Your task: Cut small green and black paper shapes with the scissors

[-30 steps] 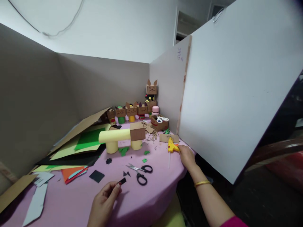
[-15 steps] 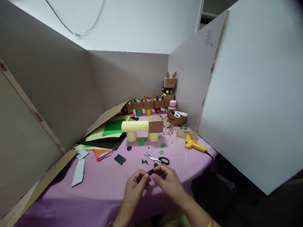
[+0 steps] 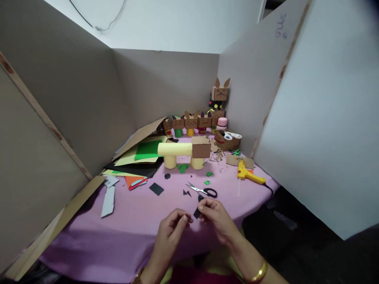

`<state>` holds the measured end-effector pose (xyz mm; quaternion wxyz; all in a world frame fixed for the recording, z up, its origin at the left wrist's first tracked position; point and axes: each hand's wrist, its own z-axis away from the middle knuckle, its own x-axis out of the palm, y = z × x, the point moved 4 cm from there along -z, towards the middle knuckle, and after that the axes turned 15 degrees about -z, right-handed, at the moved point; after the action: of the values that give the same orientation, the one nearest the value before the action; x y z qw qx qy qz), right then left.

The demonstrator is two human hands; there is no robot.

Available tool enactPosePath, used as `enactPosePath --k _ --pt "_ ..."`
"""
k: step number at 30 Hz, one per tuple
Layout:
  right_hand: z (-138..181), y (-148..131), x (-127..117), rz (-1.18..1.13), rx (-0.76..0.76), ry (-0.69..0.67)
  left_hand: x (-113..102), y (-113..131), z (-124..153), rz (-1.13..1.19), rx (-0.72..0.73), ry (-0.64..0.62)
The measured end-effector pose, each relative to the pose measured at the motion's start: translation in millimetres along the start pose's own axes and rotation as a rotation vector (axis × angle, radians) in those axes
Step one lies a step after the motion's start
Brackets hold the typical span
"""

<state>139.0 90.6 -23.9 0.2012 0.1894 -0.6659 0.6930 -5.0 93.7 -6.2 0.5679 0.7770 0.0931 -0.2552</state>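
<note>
My right hand pinches a small black paper piece between thumb and fingers, above the near part of the table. Just to its left, my left hand is closed, thumb against the fingers; whether anything is in it I cannot make out. Beyond my right hand lie black-handled scissors with parted blades, one handle partly hidden by my fingers. Small black paper triangles and a black paper rectangle lie to the left. Farther back stands a yellow paper-tube figure with a brown cardboard box at its right end.
A yellow glue gun with a cord rests at right on the purple tablecloth. Coloured sheets are piled at left near a grey scrap. Box-headed cardboard figures and a box with scissors stand behind. Panels enclose the table.
My hands have moved apart. The black paper piece, formerly between both hands, is now in my right hand only and points downward. The view has shifted slightly.
</note>
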Motion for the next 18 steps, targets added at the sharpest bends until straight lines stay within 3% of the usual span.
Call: enactPosePath --k 2,5,8,12,18 --pt "4.7 -3.0 4.0 -0.031 0.055 -0.041 -8.6 8.1 1.5 -0.127 0.171 0.030" --pt "13.0 -6.2 11.8 -0.058 0.123 -0.112 -16.3 26.2 7.4 -0.337 0.559 0.034" --pt "21.1 -7.6 17.0 -0.091 0.141 -0.132 -23.6 40.7 17.7 -0.490 0.822 0.142" --pt "31.5 -8.1 18.8 -0.129 0.151 -0.125 -27.4 50.5 31.0 -0.606 0.978 0.251" --pt "41.3 -13.7 16.6 -0.082 0.100 -0.087 -24.7 58.0 35.7 -0.640 1.001 0.221"
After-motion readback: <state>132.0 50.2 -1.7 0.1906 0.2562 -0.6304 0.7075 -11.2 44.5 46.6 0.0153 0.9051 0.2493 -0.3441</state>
